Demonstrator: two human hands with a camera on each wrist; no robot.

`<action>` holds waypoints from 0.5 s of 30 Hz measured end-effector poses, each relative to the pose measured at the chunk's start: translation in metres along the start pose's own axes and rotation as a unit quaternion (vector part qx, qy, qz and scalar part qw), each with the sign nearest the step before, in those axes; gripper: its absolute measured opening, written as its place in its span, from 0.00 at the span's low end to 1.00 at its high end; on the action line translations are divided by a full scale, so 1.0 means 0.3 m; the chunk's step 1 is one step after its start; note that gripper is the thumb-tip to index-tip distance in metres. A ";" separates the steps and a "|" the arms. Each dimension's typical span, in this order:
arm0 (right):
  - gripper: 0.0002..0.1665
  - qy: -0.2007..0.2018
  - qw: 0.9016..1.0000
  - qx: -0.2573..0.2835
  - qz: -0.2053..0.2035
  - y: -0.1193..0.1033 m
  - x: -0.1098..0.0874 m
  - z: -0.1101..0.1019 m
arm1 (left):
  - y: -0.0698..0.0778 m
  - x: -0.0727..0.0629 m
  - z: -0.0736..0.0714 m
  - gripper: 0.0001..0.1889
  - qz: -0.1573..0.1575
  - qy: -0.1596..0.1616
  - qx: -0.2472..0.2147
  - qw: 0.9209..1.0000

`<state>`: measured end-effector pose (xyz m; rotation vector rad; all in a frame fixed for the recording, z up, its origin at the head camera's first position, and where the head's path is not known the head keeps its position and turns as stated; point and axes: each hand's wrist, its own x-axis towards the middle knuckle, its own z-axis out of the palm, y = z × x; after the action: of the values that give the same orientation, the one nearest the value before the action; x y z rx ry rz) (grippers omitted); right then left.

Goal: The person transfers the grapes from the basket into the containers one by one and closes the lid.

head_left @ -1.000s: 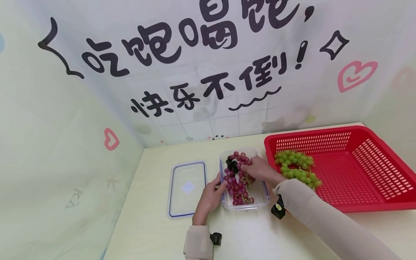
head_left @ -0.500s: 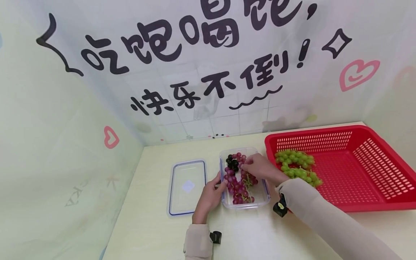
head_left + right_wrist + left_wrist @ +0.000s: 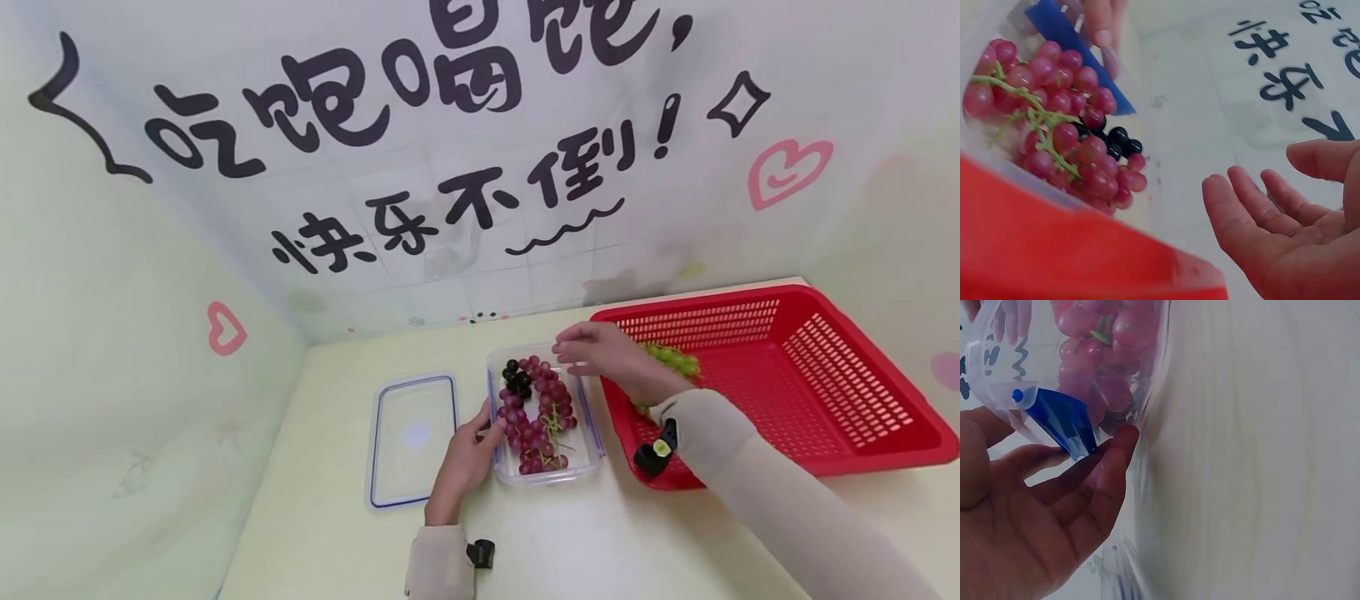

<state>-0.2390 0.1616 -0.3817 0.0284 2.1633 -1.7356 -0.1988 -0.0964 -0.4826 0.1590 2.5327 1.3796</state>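
A clear plastic food container (image 3: 551, 477) holds bunches of red-purple grapes (image 3: 558, 404), with black grapes (image 3: 517, 379) at the far left inside it. My left hand (image 3: 465, 458) grips the container's left side, thumb at the rim and fingers against the outer wall beside a blue clip (image 3: 1063, 422). My right hand (image 3: 615, 358) hovers above the gap between the container's far right corner and the red basket, fingers apart and holding nothing. In the right wrist view the right hand (image 3: 1285, 225) is free of the grapes, with green stems (image 3: 1047, 122) uppermost on the bunch.
The container's clear lid (image 3: 412, 442) with a blue seal lies flat to the left. A red slotted basket (image 3: 757, 400) stands at the right; green grapes (image 3: 675, 358) lie inside, partly hidden by the right arm. A printed wall (image 3: 420, 275) bounds the table's back.
My right hand has let go of the red grapes and moved up and right, away from them. The left hand stays at the container. The head view has shifted slightly.
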 end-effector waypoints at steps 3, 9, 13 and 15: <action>0.21 0.018 1.000 0.011 -0.004 -0.002 -0.010 -0.055 | -0.008 -0.005 0.000 0.32 -0.002 0.002 -0.003 1.000; 0.25 0.045 0.999 0.011 0.004 0.005 -0.034 -0.172 | -0.012 -0.003 0.001 0.32 -0.010 0.007 -0.001 1.000; 0.28 0.058 0.998 0.019 0.011 0.027 -0.049 -0.232 | -0.009 0.005 0.008 0.32 -0.008 0.005 -0.002 1.000; 0.29 0.064 0.998 0.023 0.018 0.041 -0.057 -0.254 | -0.008 0.008 0.016 0.32 -0.005 0.003 -0.004 1.000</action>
<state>-0.2403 0.2403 -0.3748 0.1939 2.1973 -1.8073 -0.1996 -0.0933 -0.4876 0.1398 2.5289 1.3875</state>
